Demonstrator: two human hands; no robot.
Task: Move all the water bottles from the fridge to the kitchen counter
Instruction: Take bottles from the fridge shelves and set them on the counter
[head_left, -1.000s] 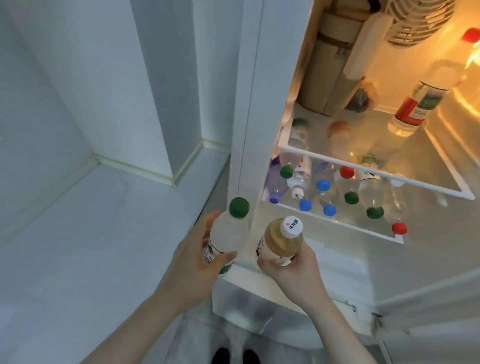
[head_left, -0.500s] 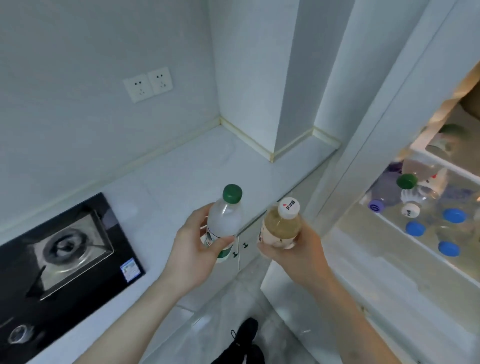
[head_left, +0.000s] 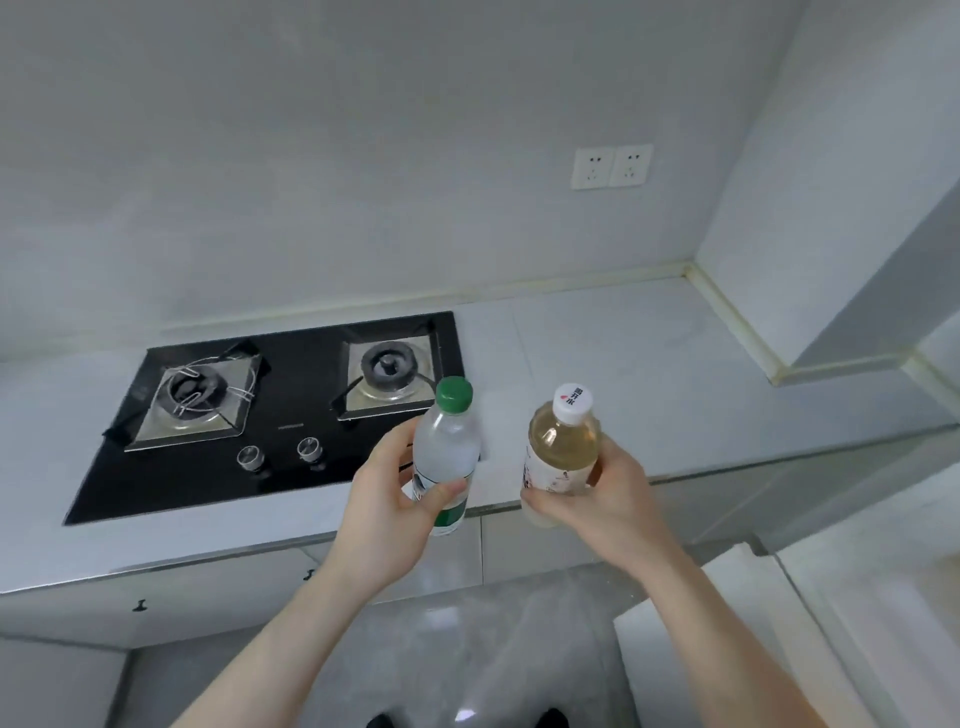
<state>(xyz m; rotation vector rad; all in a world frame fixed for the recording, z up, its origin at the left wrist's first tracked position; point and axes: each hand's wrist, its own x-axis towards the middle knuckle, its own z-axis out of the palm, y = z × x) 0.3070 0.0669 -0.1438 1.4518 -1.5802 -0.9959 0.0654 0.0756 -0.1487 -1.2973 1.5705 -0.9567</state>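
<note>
With both bottles held upright over the counter edge (head_left: 649, 364), this reads as the carry step: left hand (head_left: 387, 499) grips green-capped bottle (head_left: 447, 457), right hand (head_left: 602, 499) grips white-capped bottle (head_left: 563, 447). Next: set both down right of the hob (head_left: 280, 410).

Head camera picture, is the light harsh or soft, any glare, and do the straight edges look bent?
Head view: soft, even light with faint shadows; small glints on the hob knobs and a bright spot on the floor; wide-angle bending curves the counter edge; both bottle caps, green and white, read sharp.
</note>
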